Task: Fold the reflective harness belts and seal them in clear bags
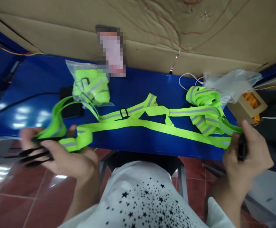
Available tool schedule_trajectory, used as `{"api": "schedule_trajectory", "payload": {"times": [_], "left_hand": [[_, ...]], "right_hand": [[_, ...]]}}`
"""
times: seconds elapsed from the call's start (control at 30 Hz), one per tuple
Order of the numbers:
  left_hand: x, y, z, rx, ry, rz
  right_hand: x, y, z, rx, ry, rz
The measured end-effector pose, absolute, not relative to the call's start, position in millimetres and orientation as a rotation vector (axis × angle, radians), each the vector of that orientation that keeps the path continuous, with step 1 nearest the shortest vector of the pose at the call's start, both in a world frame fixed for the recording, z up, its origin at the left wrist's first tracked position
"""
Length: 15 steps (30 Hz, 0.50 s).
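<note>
My left hand (64,158) is closed around black plastic buckle parts with long prongs and the end of a neon yellow-green reflective strap (140,123). That strap runs across the blue table, with a grey stripe along parts of it, to my right hand (247,155). The right fingers pinch its other end together with a black buckle piece (242,147). Between the hands lies more strap, with a black slider (123,113) on it. A loose pile of the same strap (203,96) is left of my right hand. Fingers partly hide both buckles.
A clear bag of folded straps (91,85) lies at the back left, over a black box (69,101). Behind it a blurred-out phone-like object (111,52) leans on the cardboard wall. At the right are an empty plastic bag (230,84), an open cardboard box (245,106) and a white cable.
</note>
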State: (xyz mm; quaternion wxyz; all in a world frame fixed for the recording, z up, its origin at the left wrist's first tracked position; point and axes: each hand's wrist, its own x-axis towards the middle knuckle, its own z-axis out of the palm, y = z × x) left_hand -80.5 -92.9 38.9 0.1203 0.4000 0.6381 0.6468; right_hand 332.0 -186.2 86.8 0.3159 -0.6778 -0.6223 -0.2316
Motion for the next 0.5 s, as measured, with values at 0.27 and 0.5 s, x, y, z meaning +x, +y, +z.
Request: {"api": "schedule_trajectory", "payload": {"times": [0.27,0.5], "left_hand": [[-19.2,-128.4,35.4,2.295,1.379,1.050],[18.2,-105.4,50.7,2.610,1.051,0.888]], "right_hand": [[249.2,-166.5,67.2,-1.650,-2.018,-0.094],[203.7,-153.6,65.4,-1.579,-2.061,0.107]]}}
